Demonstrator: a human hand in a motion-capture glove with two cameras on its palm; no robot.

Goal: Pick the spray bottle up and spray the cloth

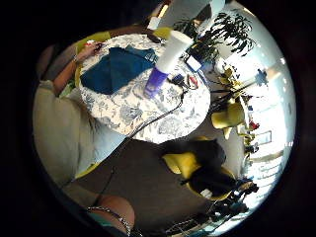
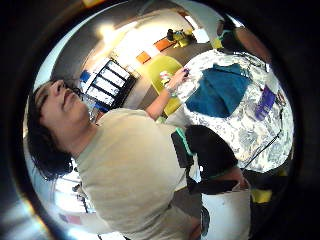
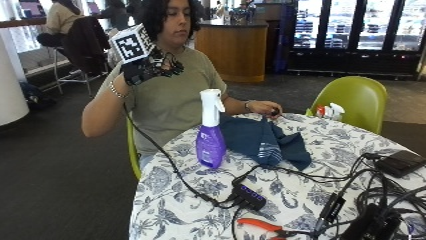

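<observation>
**Fingers raised, grip unreadable; bottle stood untouched**

The fingers of the gloved right hand point(image 3: 141, 70) were mostly hidden, so whether they were spread or curled could not be told. The hand was held up at shoulder height, well apart from the surface point(image 3: 313, 200) and holding nothing visible.

The spray bottle point(image 3: 211, 129), purple with a white trigger head, stood upright on the floral-clothed surface, just beside the blue cloth point(image 3: 266, 140). The cloth lay crumpled, one edge showing pale stripes. The bare left hand point(image 3: 265, 108) rested at the cloth's far edge; what it touched was hard to make out.

Black cables point(image 3: 293, 175) ran across the surface to a small hub point(image 3: 249, 195). Orange-handled pliers point(image 3: 266, 226) lay near the front edge, partly cut off. A green chair point(image 3: 353, 100) stood behind.
</observation>
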